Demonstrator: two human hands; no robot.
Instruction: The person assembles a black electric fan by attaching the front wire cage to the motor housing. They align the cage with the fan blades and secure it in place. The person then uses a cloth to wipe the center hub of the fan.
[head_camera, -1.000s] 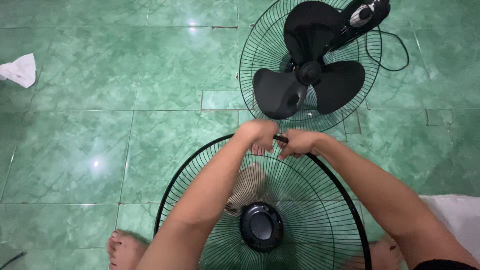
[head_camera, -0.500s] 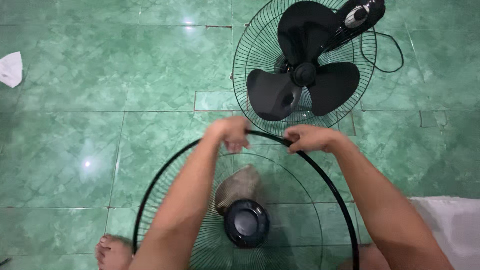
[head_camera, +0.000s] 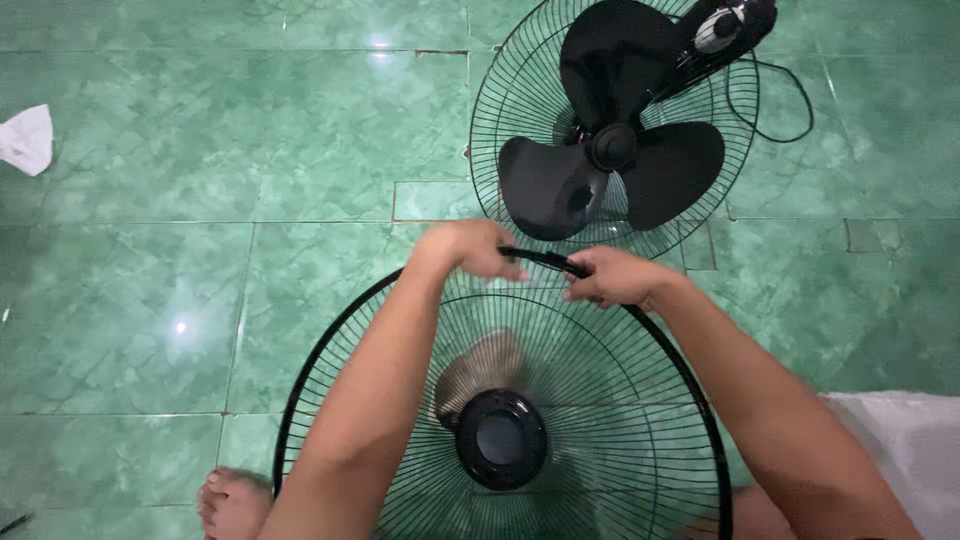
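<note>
- Since the earlier frame: both hands have drawn closer together again along the top rim of the front fan guard (head_camera: 400, 330), and the guard sits higher and larger in view than half a second ago.
- Left hand (head_camera: 470, 250): curled over the guard's far rim, fingers closed on the black rim band (head_camera: 545, 261).
- Right hand (head_camera: 615, 278): just right of the left hand on the same far rim, fingers pinched shut on the rim band.
- Front fan guard: round black wire grille with a black centre cap (head_camera: 500, 438), held tilted in front of the person, its near edge cut off by the bottom of the view.
- Fan body (head_camera: 610, 150): lying on the floor just beyond the guard's far rim; rear grille, three black blades, motor housing (head_camera: 725, 25) and black cord (head_camera: 780, 100).
- Green tile floor (head_camera: 200, 200): beneath everything.
- White cloth (head_camera: 27, 140): well to the left of the guard.
- Bare foot (head_camera: 232, 500): at the guard's near left edge.
- White fabric (head_camera: 905, 450): to the guard's right.
</note>
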